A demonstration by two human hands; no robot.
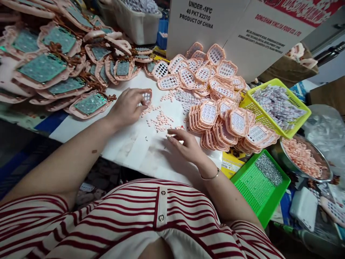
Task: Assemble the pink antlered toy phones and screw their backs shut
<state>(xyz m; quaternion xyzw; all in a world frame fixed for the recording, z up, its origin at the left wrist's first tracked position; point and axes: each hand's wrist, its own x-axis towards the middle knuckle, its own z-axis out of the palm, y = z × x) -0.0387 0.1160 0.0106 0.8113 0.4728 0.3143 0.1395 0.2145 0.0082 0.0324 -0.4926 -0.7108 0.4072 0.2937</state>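
My left hand [130, 105] is closed on the edge of a small pink plastic keypad cover [147, 96] with rows of round holes, held above the white work surface. Beneath and beside it lie loose pink button caps [161, 121], scattered in a patch. On the other side of that patch my right hand [187, 144] hovers low, palm down, with its fingers stretched out and slightly apart. Its fingertips are close to the caps and to a small red-and-pink piece [181, 127]. Stacked pink keypad covers [209, 112] stand just beyond this hand.
Pink shells with green circuit boards [43, 70] pile up at left. A white carton [205, 32] stands behind loose covers [188, 77]. At right are a yellow basket [289, 132] of white packets, a green basket [249, 187] with screws and a metal bowl [327, 169] of pink parts.
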